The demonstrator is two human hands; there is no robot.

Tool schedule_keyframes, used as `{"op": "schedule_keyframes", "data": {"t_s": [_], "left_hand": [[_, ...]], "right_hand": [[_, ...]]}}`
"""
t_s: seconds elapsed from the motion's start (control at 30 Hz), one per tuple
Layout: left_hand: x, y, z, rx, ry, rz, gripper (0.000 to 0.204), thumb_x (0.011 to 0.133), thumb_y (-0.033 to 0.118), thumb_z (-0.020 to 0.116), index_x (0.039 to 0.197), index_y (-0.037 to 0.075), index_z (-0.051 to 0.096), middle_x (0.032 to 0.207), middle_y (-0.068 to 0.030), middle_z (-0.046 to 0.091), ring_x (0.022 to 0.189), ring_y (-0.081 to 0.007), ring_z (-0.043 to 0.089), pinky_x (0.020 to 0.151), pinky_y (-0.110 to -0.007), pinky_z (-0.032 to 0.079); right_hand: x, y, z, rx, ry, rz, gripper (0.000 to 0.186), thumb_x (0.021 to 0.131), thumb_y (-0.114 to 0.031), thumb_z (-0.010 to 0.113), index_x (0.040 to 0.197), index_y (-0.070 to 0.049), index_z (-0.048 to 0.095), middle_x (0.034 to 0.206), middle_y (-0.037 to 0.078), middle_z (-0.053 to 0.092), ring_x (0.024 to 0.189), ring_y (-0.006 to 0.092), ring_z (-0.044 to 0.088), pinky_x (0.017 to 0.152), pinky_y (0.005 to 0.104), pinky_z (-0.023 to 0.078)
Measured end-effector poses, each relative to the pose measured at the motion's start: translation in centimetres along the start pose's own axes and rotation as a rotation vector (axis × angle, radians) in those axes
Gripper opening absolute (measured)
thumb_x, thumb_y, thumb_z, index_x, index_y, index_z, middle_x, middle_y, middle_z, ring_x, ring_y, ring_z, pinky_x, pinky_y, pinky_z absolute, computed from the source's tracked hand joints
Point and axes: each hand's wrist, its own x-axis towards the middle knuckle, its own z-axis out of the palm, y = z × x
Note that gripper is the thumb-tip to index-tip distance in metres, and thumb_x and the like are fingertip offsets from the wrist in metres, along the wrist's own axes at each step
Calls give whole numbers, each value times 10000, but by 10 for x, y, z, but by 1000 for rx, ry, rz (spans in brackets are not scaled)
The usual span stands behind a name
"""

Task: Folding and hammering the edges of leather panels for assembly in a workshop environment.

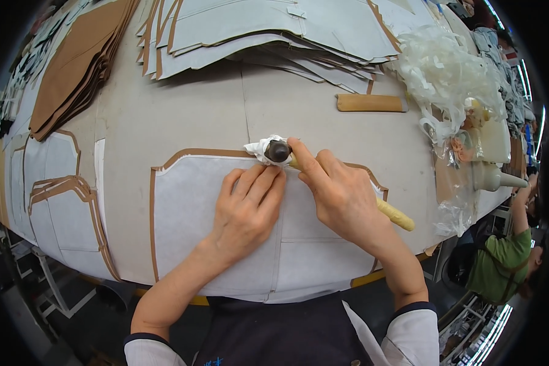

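A white panel (189, 201) with a brown border lies in front of me on the table. My right hand (343, 195) is closed round the pale yellow handle of a hammer (398, 216). The hammer's dark head, with white wrapping (256, 148) about it, rests at the panel's far edge near the middle seam. Flat on the panel, my left hand (250, 204) has its fingers stretched toward that edge, fingertips right beside the hammer head. What lies under the hammer head is hidden.
White brown-edged panels (274, 21) are stacked at the back; brown sheets (82, 67) and smaller panels (64, 216) lie left. A tan strip (371, 103) lies back right. At the right are clear plastic bags (451, 67) and a nozzle bottle (491, 177). A person in green (500, 265) is beyond.
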Motion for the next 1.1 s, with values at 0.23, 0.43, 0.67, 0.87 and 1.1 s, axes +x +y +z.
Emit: {"op": "schedule_keyframes", "data": {"t_s": [0.23,0.43,0.67,0.87,1.1], "left_hand": [[0,3,-4,-10,-14,-6,441,788,28,756,1222,-31,706,1277,-125,665,1201,-287,618,978,-443,458],[1,2,-2,4,-19,0,443,800,27,749,1237,-29,699,1293,-123,659,1202,-286,613,990,-442,451],[0,3,-3,34,-59,-5,439,826,37,733,1258,-24,684,1365,-140,640,1232,-289,594,1011,-440,437],[5,8,-2,97,-125,0,406,847,25,716,1246,-40,672,1463,-161,607,1252,-305,578,1044,-451,411],[21,29,6,206,-147,106,344,844,-12,702,1184,-62,687,1392,-163,647,1265,-323,593,1096,-483,418]], "right_hand": [[-6,1,2,28,40,-6,720,810,35,658,1516,-21,526,849,104,557,679,252,630,532,389,505],[-3,-1,-5,111,146,83,661,873,-3,678,1513,-17,514,843,105,561,665,256,637,537,396,509],[-12,10,-4,106,44,94,583,943,-56,675,1503,-37,514,868,116,583,657,292,639,557,415,515],[-71,38,-32,158,203,331,559,964,-24,656,1505,-64,520,888,150,601,676,343,623,615,437,497],[-128,61,-43,140,451,496,564,970,-32,661,1515,-50,518,932,165,638,679,345,625,631,448,484]]}}
